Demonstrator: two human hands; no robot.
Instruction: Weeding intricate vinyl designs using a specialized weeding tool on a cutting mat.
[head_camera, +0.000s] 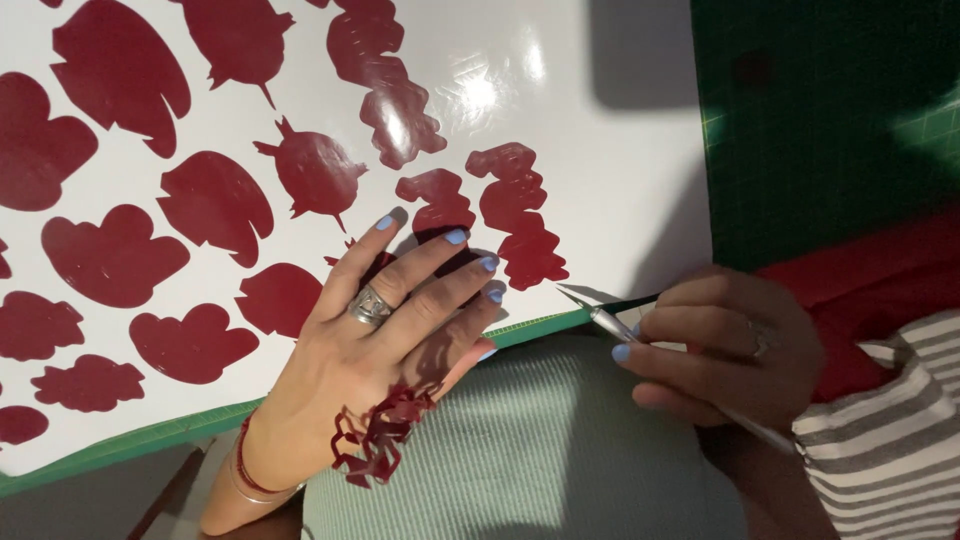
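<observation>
My left hand (385, 325) lies flat, fingers spread, on a glossy white backing sheet (600, 180) covered with dark red vinyl shapes (215, 205). A curly strip of peeled red vinyl (375, 435) clings to the back of that hand near the wrist. My right hand (720, 345) grips a slim silver craft knife (600, 316) like a pen. Its blade tip rests just at the sheet's lower right edge, beside a wavy red shape (520, 215).
Under the sheet lies a green cutting mat (820, 110), showing at the upper right and along the lower edge. A pale green ribbed cloth (540, 450) covers my lap. Red fabric (880, 270) and a striped sleeve (890, 440) sit at the right.
</observation>
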